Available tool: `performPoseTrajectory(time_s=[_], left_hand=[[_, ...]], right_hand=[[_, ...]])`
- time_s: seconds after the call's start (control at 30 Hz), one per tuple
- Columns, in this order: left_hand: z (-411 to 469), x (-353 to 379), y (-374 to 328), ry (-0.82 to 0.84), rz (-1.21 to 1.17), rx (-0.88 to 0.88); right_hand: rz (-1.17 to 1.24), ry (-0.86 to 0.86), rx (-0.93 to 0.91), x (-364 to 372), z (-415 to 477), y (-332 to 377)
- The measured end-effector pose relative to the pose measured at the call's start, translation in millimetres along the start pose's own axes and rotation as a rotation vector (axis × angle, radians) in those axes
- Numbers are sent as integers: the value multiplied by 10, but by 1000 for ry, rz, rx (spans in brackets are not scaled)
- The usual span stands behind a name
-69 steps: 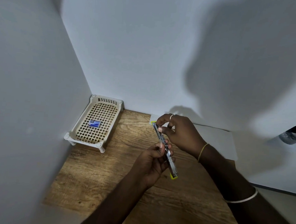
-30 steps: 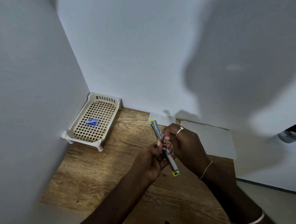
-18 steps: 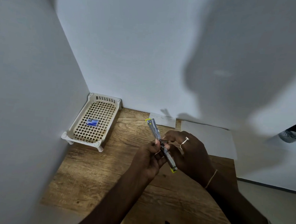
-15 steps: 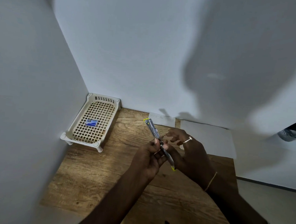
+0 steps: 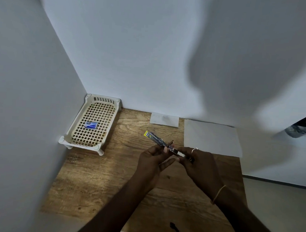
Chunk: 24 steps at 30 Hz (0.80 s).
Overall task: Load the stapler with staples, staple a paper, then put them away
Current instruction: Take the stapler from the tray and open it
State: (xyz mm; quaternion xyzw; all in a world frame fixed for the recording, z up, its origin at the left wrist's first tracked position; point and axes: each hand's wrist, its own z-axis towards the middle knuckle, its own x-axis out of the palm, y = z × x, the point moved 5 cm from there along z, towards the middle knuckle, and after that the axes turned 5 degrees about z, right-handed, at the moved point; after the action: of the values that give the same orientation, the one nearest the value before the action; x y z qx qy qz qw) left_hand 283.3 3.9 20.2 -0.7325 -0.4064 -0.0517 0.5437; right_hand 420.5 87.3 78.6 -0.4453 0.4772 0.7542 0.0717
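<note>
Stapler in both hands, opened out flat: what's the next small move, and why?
Probably fold the slim metal stapler with yellow ends shut. It lies splayed open over the wooden table, left hand and right hand pinching it mid-length, and the white paper sheet lies unstapled. Whether staples are seated, I cannot tell.

The stapler (image 5: 158,140) I held was shiny metal with yellow plastic tips. The tabletop (image 5: 107,181) was matt grained wood, the basket (image 5: 92,122) smooth cream plastic, the paper (image 5: 211,137) matt white.
</note>
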Motion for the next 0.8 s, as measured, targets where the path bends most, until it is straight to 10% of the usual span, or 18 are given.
performPoseTrajectory(time_s=[0.8], left_hand=[[119,-1064,487,-115,1122,271]], right_hand=[[-195,113,120,816,-515,-881]])
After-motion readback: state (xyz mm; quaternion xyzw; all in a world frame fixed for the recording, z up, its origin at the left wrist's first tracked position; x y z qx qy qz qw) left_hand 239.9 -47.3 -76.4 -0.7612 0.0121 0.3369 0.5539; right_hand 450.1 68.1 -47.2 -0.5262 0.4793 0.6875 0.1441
